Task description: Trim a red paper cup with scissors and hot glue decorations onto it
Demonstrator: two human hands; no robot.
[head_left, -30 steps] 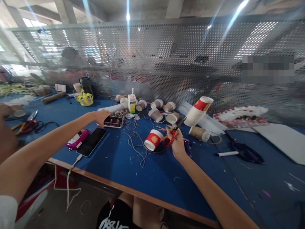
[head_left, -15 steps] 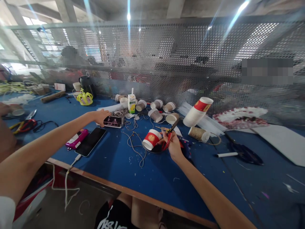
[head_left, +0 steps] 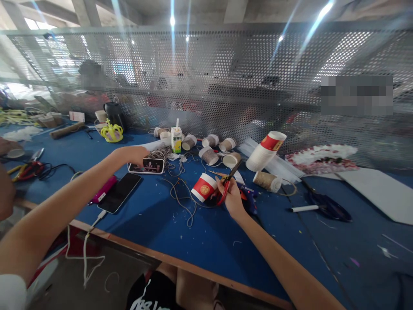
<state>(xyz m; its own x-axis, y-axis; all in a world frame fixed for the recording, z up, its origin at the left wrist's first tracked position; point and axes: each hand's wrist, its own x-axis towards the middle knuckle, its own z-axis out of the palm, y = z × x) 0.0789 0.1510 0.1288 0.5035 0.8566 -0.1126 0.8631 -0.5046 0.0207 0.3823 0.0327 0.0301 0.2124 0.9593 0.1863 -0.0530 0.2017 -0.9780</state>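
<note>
My right hand is closed round scissors with red handles, their dark blades pointing up and away. At its fingertips a white paper cup with a red band is tilted; whether the fingers also grip it I cannot tell. My left hand reaches over the top left edge of a phone with a lit screen, its fingers bent down and mostly hidden. Behind that phone lies a tangle of grey-brown cord. A loose strand of cord lies left of the cup.
Several cord-wrapped cups lie behind a drink carton and to its right. A stack of paper cups leans beyond my right hand. A dark phone charges near the edge. Another person's arm is at far left.
My left hand has shifted up at the lit phone's left end, and its fingers now bend down. The red-banded cup has turned slightly in place. The right hand still holds the scissors.
</note>
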